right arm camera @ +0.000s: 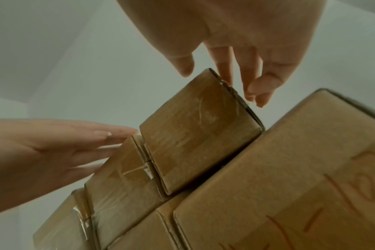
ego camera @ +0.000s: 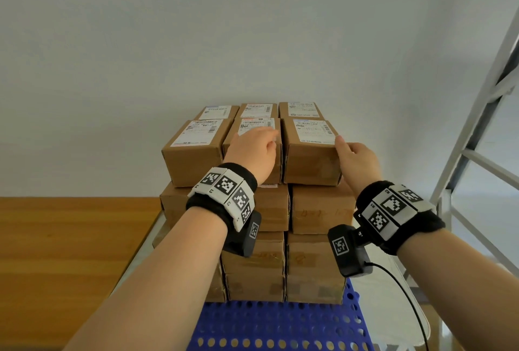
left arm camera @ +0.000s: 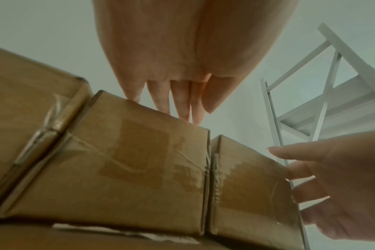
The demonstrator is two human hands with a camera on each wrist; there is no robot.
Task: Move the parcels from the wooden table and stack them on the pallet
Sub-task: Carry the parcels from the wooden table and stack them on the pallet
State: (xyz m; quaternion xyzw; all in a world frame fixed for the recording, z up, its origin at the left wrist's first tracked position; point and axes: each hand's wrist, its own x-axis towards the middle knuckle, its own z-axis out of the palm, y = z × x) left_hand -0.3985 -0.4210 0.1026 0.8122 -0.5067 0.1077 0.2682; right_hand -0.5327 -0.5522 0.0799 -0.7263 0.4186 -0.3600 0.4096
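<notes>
Brown cardboard parcels with white labels stand stacked in several layers on the blue perforated pallet (ego camera: pixel 280 325). My left hand (ego camera: pixel 254 148) lies on top of the middle front parcel (ego camera: pixel 255 123) of the top layer, fingers straight over its upper edge (left arm camera: pixel 178 108). My right hand (ego camera: pixel 356 159) is at the right side of the right front parcel (ego camera: pixel 309 151). Its thumb is at the parcel's top corner and its spread fingers (left arm camera: pixel 306 177) touch the side wall. From the right wrist, that parcel (right arm camera: pixel 199 132) sits just below the fingertips (right arm camera: pixel 257 91). Neither parcel is lifted.
The wooden table (ego camera: pixel 70 238) lies to the left of the pallet and shows no parcels in this view. A white metal shelf frame (ego camera: pixel 477 140) stands close on the right. A plain wall is right behind the stack. A black cable (ego camera: pixel 407 294) hangs from the right wrist camera.
</notes>
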